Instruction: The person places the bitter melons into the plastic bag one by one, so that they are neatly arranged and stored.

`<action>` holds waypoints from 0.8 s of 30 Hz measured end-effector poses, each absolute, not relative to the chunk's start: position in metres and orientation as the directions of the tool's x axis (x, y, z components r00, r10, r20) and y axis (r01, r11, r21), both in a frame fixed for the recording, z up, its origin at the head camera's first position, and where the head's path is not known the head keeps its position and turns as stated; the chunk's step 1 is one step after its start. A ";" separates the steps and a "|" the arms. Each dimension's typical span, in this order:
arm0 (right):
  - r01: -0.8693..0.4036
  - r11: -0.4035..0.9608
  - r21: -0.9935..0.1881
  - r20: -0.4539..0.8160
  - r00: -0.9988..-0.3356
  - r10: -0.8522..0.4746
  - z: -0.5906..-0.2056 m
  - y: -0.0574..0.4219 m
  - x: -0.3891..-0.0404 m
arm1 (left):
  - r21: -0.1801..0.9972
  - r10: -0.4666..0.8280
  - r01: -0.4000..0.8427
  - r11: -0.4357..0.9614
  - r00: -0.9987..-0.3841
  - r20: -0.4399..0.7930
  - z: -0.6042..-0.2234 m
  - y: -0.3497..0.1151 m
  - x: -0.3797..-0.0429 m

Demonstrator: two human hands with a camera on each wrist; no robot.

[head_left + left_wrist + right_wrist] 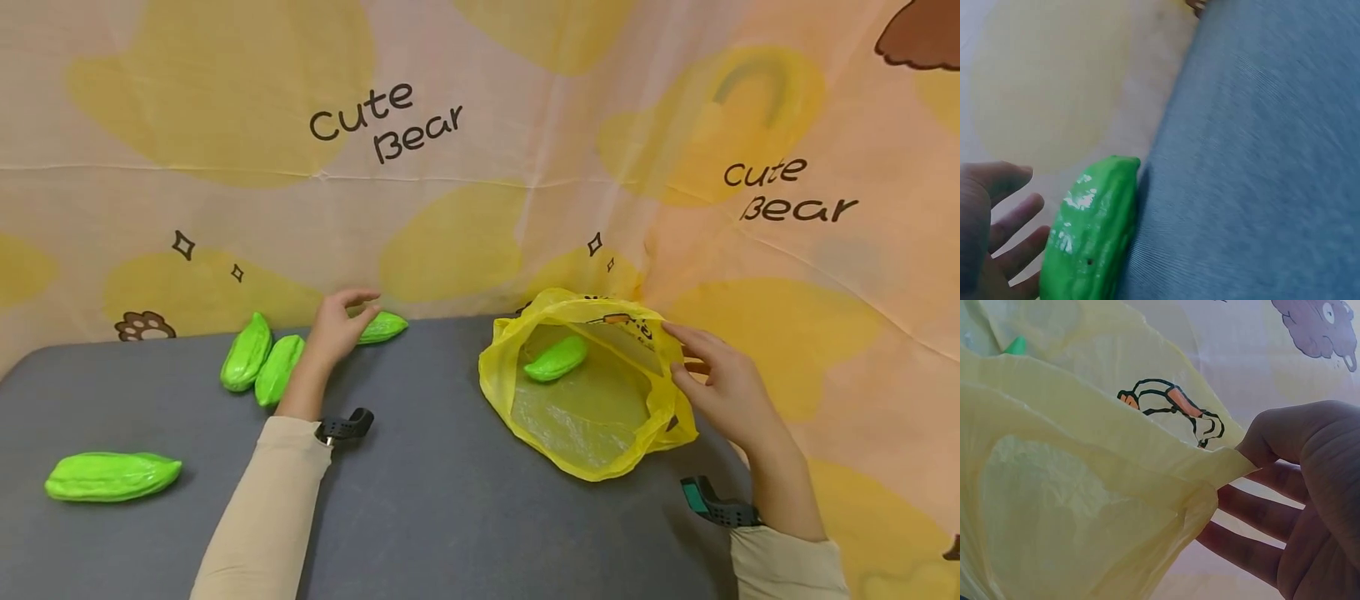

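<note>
The unclasped left hand (332, 333) hovers beside a glossy gourd (1092, 234), probably firm, slippery, best held mid-body; the right hand (726, 385) pinches the flimsy bag (499, 371).

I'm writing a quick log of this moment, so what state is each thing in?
Yellow bag: mouth open.
Bagged green vegetable: lying inside.
Left hand: fingers apart, gripping nothing.
Right hand: pinching the bag's rim.
Far green vegetable: lying near the table's back edge, ungripped.
Two paired green vegetables: lying side by side.
Nearest green vegetable: lying apart from the others.
Printed backdrop: creased.
</note>
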State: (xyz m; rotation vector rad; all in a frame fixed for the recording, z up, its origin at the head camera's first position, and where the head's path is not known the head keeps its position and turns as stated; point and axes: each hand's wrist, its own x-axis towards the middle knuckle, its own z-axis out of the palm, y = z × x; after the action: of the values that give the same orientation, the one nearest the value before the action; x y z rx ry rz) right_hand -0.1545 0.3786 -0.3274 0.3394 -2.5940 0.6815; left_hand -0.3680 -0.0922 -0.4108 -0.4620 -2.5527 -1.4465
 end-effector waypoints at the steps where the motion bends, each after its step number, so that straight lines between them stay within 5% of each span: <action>1: -0.339 0.848 -0.408 0.469 -0.874 -0.124 -0.327 0.378 -0.155 | 0.795 0.184 0.347 0.497 -0.938 0.295 -0.412 -0.093 -0.368; 24: -0.344 0.842 -0.415 0.472 -0.873 -0.124 -0.328 0.378 -0.156 | 0.673 0.261 0.395 0.625 -0.918 0.297 -0.420 -0.093 -0.367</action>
State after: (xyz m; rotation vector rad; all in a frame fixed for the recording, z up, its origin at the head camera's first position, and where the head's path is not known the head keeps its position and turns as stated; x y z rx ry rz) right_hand -0.1562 0.3777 -0.3283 0.3470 -2.5865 0.6962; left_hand -0.3673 -0.0934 -0.4200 -0.5448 -2.6750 -1.1695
